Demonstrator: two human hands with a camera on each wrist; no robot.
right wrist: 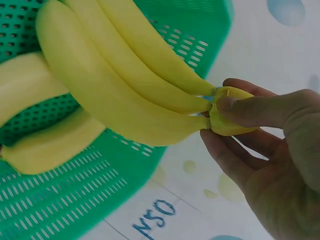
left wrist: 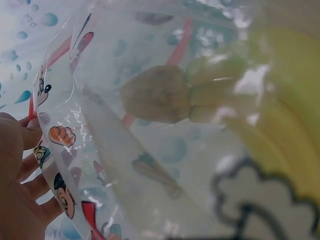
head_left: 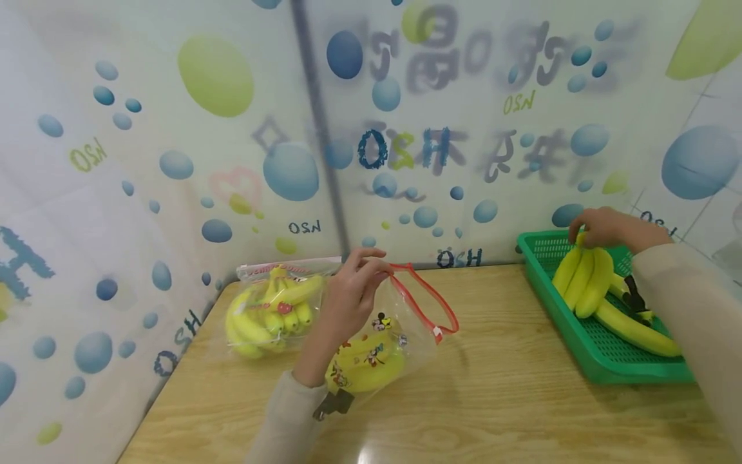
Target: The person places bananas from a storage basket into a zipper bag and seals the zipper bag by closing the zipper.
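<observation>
My right hand (head_left: 620, 229) pinches the stem of a bunch of bananas (head_left: 584, 277) over the green basket (head_left: 603, 372). In the right wrist view, thumb and fingers close on the stem, and the bananas (right wrist: 125, 75) hang above the basket floor. My left hand (head_left: 355, 293) pinches the red-edged rim of a clear zip bag (head_left: 426, 306) printed with cartoon figures. The bag's mouth gapes, and yellow bananas (head_left: 371, 367) lie inside. Through the plastic, the left wrist view shows a brown stem (left wrist: 157, 94) close up.
A second clear bag (head_left: 290, 264) holding several bananas lies on the wooden table (head_left: 493, 386), left of my left hand. Loose bananas (head_left: 637, 332) lie in the basket. Behind the table stands a curtain (head_left: 406, 212) with a bubble print.
</observation>
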